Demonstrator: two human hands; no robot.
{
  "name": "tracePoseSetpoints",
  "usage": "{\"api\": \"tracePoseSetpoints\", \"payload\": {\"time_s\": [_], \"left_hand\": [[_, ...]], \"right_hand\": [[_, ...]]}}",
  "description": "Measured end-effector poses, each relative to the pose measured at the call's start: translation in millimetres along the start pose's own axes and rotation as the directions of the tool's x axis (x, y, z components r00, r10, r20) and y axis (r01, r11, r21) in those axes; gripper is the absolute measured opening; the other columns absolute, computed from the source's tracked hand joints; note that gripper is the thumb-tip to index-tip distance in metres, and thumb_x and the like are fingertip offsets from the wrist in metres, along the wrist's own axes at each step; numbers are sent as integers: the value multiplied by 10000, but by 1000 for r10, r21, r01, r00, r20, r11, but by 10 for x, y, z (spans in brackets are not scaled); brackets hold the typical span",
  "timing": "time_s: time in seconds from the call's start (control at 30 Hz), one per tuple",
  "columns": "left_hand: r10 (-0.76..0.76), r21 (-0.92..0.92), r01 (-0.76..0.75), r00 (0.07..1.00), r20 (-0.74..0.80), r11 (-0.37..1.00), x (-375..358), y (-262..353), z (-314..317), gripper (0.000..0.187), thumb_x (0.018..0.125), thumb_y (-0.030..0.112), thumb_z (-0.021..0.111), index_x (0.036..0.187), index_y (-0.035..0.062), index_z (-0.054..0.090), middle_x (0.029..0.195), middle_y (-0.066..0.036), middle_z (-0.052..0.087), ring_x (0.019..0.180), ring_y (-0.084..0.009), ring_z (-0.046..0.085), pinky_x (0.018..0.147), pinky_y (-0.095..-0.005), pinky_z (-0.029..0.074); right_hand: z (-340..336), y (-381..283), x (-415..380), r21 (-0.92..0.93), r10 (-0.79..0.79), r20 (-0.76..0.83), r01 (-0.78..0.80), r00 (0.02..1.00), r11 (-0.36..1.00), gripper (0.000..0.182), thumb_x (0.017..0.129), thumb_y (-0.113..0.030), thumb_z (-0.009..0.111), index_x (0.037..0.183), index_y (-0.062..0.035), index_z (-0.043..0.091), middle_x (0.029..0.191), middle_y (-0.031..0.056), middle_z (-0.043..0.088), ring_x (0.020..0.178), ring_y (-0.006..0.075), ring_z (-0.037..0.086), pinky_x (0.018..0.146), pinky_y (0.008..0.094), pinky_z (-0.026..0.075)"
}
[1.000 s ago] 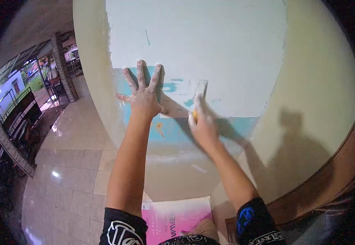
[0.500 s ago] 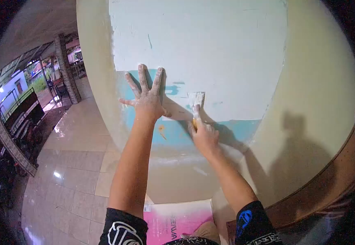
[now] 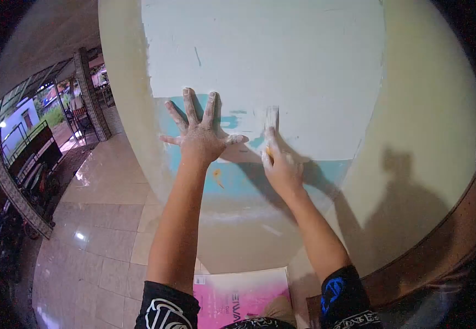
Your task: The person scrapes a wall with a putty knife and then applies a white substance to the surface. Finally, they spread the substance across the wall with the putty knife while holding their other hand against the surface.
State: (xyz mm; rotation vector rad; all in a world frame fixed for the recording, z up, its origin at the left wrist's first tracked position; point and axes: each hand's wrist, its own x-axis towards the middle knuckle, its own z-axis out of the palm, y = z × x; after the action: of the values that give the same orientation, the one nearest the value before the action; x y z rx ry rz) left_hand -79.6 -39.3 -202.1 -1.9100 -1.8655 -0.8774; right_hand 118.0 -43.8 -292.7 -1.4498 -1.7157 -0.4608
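Observation:
My left hand (image 3: 198, 131) lies on the wall with its fingers spread, dusted with white powder. It covers part of a turquoise band (image 3: 188, 178) below a large white-coated area (image 3: 265, 55). To its right, my right hand (image 3: 283, 171) is closed round the handle of a putty knife (image 3: 271, 118). The knife's blade is against the white coat, pointing up, with whitish residue on it. Small turquoise streaks show through the white between the two hands. Part of the handle is hidden by my fingers.
Below the wall lies a pink and white printed sheet (image 3: 238, 299) on the floor. Glossy tiles (image 3: 101, 241) spread to the left, toward a pillar (image 3: 91, 93) and a dark metal gate (image 3: 32, 145). A brown edge (image 3: 429, 252) runs along the lower right.
My right hand has moved up and slightly right along the wall with the putty knife. My left hand stays in place, its thumb now stretched out further to the right.

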Motion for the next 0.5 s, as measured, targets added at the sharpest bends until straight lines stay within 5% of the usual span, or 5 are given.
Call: {"api": "tracePoseSetpoints", "payload": {"time_s": [0.13,0.2,0.33,0.43,0.5], "left_hand": [[-15,3,16,1000,-7,1000,10,19,-15,1289,571,955,603,1619,338,174,1683,-146,-169,1466,-537,-248,899,-934,48],[-31,-15,31,1000,5,999,26,10,-8,1249,604,960,570,1618,342,180,1685,-139,-166,1472,-523,-248,916,-928,46],[-43,-26,43,999,1,999,-7,45,-59,1079,711,893,570,1601,395,220,1699,-77,-133,1486,-495,-243,948,-922,55],[-37,-10,37,999,-4,999,1,31,-16,1104,691,891,594,1602,397,214,1698,-80,-135,1487,-499,-235,939,-927,56],[-38,-13,38,999,-13,999,28,30,-38,1115,681,888,606,1602,400,209,1697,-82,-139,1488,-500,-232,938,-928,56]], "right_hand": [[-425,-223,315,-13,113,97,-112,989,994,633,992,-340,554,1575,-225,336,924,177,723,816,407,694,758,565,519],[-22,-22,49,73,8,-57,-4,998,997,662,971,-327,599,1573,-230,340,796,198,699,717,408,692,645,552,543],[9,-28,-172,23,96,217,-103,971,994,682,971,-328,599,1580,-189,324,813,194,697,740,392,700,640,542,543],[-73,-85,151,55,-14,-81,19,997,998,680,962,-317,602,1575,-190,335,782,180,681,672,384,680,631,531,540],[-210,-176,294,31,16,-48,-14,999,999,678,965,-320,598,1575,-191,333,799,188,686,687,384,685,632,533,541]]}}
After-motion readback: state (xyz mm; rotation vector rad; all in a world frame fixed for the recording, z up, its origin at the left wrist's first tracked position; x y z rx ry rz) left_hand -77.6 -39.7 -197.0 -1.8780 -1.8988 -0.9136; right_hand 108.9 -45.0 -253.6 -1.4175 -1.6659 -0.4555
